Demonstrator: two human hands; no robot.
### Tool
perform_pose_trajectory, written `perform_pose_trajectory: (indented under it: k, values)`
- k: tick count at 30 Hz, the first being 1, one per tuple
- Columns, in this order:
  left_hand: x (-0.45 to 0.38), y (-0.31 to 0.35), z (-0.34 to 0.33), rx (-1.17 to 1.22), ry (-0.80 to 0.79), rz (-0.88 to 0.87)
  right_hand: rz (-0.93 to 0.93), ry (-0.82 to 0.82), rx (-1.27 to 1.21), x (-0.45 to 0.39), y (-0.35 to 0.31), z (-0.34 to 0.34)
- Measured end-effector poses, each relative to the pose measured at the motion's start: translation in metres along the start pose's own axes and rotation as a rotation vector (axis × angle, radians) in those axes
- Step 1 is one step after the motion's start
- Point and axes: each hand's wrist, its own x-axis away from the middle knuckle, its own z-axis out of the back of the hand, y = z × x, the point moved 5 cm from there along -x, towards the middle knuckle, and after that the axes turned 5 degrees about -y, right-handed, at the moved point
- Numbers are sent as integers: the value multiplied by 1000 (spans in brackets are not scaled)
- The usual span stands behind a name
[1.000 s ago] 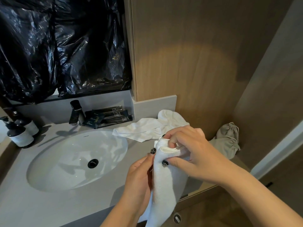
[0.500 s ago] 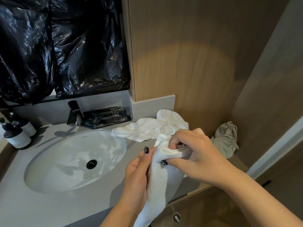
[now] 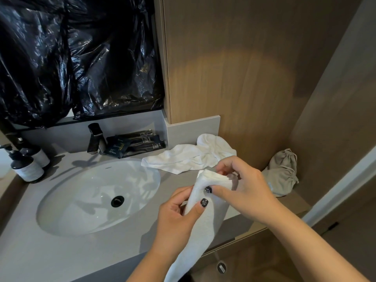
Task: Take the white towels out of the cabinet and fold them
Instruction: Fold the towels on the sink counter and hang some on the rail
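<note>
Hands: left [image 3: 175, 212], right [image 3: 242, 188] pinch white towel [image 3: 205, 216] top, palms facing.

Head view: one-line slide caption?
Both hands, left hand and right hand, grip a white towel over the vanity counter.

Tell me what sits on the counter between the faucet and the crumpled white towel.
In the head view, dark toiletry packets lie against the backsplash between the faucet and the crumpled white towel.
</note>
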Motion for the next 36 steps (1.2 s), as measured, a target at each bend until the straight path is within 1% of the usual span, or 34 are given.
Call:
perform_pose_trajectory:
  k: [1, 4, 5, 6, 8, 10, 12, 14, 16, 21, 24, 26, 28, 30, 33, 36]
  values:
    - [1, -1, 2, 5, 6, -7, -3, -49, 45, 0, 0, 0]
    - [4, -5, 2, 39, 0, 4, 51, -194, 329, 4, -4, -6]
    - [4, -7, 2, 46, 2, 8, 75, -208, 374, 5, -7, -7]
    - [3, -9, 3, 53, 3, 18, 97, -198, 361, 6, -10, -7]
    - [0, -11, 4, 59, -41, 47, 142, -114, 231, 10, -17, -6]
    - [-3, -9, 3, 20, -127, 48, 163, 16, 117, 14, -20, -4]
    - [-3, -6, 4, -7, -148, 37, 105, 105, 43, 17, -16, -6]
    - [-2, -5, 5, 37, -128, 35, -41, 84, -103, 19, -4, -12]
    - [0, -5, 4, 57, -122, 20, -114, 40, -284, 22, 7, -20]
    - [1, 1, 5, 18, -57, 0, -53, 163, -485, 25, 3, -13]
    - [-6, 11, 5, 75, 17, 26, -20, 207, -603, 19, 2, -8]
    - [-18, 23, 4, 185, 94, 64, -49, 164, -624, 11, 5, -9]
    - [-34, 44, 0, 331, 135, 75, -132, 19, -581, 4, 12, -20]
    - [-51, 71, -3, 419, 127, 62, -195, -129, -510, 1, 19, -31]
    - [-73, 107, -5, 433, 128, 46, -259, -155, -572, -6, 26, -32]
    - [-91, 132, -6, 490, 191, 58, -275, -192, -614, -15, 29, -32]
